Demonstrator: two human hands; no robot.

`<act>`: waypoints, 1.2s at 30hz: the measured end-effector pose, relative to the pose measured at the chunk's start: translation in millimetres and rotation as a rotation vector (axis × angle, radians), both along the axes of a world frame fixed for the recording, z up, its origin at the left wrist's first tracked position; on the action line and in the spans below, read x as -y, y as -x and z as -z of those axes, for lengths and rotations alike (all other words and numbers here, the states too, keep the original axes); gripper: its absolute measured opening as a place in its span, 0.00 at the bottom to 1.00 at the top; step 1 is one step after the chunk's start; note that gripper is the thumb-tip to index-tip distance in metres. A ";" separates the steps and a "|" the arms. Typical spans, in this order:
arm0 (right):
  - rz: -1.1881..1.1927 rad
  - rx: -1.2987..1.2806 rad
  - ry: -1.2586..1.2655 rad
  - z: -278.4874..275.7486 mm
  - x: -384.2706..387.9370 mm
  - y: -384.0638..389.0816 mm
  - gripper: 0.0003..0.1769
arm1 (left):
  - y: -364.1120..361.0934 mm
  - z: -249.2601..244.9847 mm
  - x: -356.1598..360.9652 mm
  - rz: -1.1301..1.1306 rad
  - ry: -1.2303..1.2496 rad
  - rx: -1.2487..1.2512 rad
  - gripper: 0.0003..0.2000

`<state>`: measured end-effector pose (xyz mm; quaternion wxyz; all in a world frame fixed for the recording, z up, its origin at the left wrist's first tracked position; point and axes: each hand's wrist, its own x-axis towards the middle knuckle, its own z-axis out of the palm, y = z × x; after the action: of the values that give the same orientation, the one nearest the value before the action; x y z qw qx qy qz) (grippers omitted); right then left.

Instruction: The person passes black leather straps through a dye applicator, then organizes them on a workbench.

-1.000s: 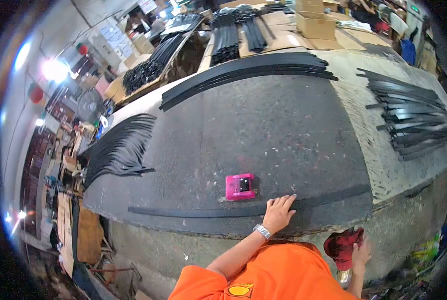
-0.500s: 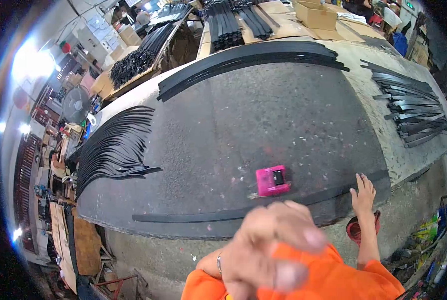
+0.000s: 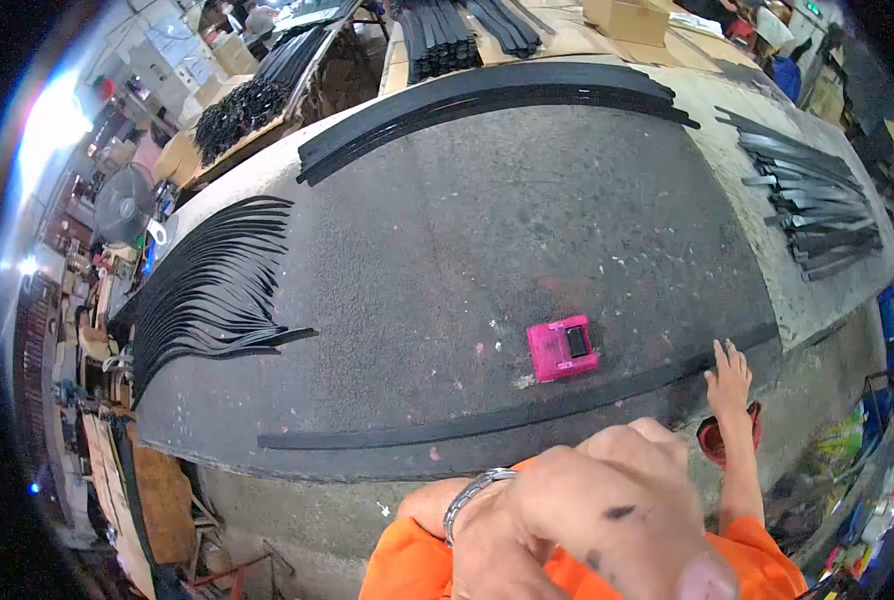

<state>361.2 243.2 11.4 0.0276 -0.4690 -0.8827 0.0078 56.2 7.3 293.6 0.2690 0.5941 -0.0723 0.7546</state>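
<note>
One strip (image 3: 467, 430) was laid out singly across the lower worktop (image 3: 417, 270), below the pink box (image 3: 559, 350). Other strips were grouped at left (image 3: 207, 280), top (image 3: 487, 88) and right; whether these were finished could not be told. The right hand (image 3: 730, 388) was placed at the strip's right part, fingers slightly apart. The left hand's (image 3: 607, 500) grip was not shown clearly.

The right hand (image 3: 730, 385) is on a long black strip (image 3: 447, 430) near a pink box (image 3: 563, 348), and the left hand (image 3: 597, 510) looks big up close.
</note>
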 end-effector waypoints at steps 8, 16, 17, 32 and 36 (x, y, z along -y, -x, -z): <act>-0.232 0.200 0.065 20.8 -48.4 -26.9 0.36 | -37.3 23.9 3.8 -0.627 0.125 -0.040 0.32; -0.436 0.020 0.028 37.9 -94.4 -45.1 0.29 | -42.5 223.4 42.0 -1.383 1.241 -0.884 0.26; -0.440 -0.001 0.018 36.3 -94.1 -42.1 0.28 | -42.5 243.2 60.1 -1.428 1.381 -0.869 0.28; -0.287 0.109 -0.227 18.5 -120.7 -86.0 0.19 | 67.9 293.3 272.9 -1.989 1.780 -1.255 0.12; -0.251 0.215 -0.230 -9.0 -115.0 -79.9 0.12 | 116.0 226.6 293.7 -1.985 1.516 -1.141 0.04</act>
<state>441.1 358.3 20.4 -0.0146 -0.3470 -0.9273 -0.1398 -59.8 -286.4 67.0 -0.1309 0.3301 0.9249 0.1360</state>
